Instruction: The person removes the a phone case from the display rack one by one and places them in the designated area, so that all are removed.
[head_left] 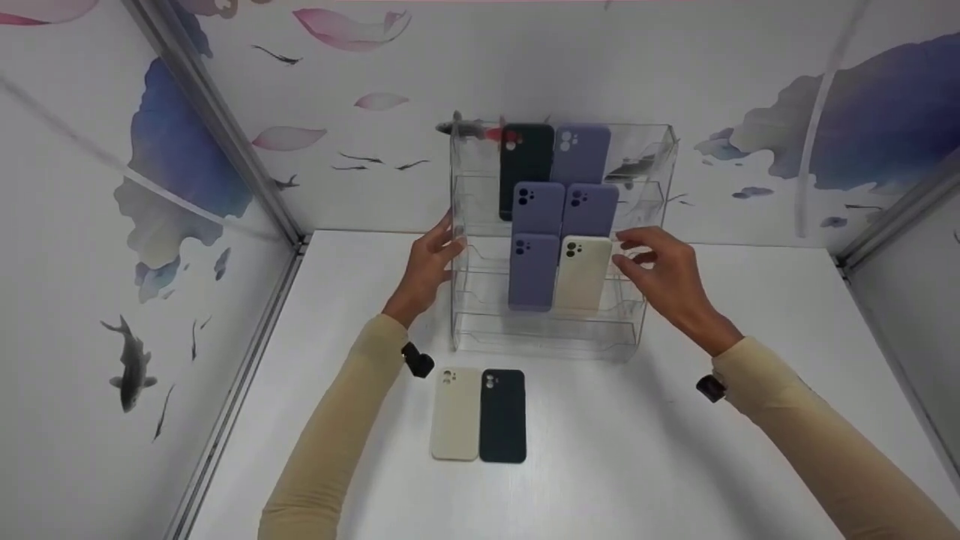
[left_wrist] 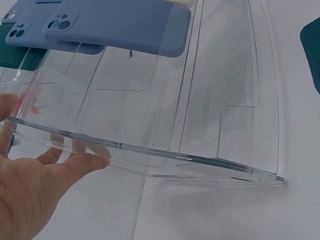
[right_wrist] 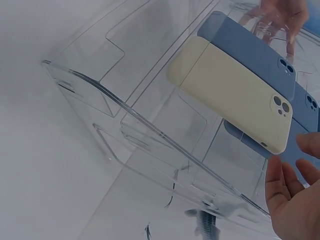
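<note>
Cream in colour, the front phone case (head_left: 583, 277) stands camera end up in the lowest occupied row of the clear rack (head_left: 544, 330), on the right-hand side of that row. Just beside it is the right hand (head_left: 664, 274), its thumb and fingers bent and parted near the case's upper edge. It grasps nothing; whether a fingertip brushes the case, I cannot tell. The left hand (head_left: 430, 266) grips the side panel of the rack, thumb on one face and fingers on the other.

To the left of the front phone case, in the same row, stands a lavender case (head_left: 533, 281). Behind and above them are two more lavender cases (head_left: 538, 206) side by side, and higher again a dark green case (head_left: 526, 169) next to a purple-toned case (head_left: 581, 154). On the white table (head_left: 600, 442), in front of the rack, a pale case (head_left: 455, 416) and a dark teal case (head_left: 503, 416) lie side by side, camera ends toward the rack.

Both arms wear beige sleeves (head_left: 817, 420), with a small black device (head_left: 418, 360) at each wrist. Behind the rack, the white wall (head_left: 420, 187) carries painted fish, pink petals and blue-violet shapes.
</note>
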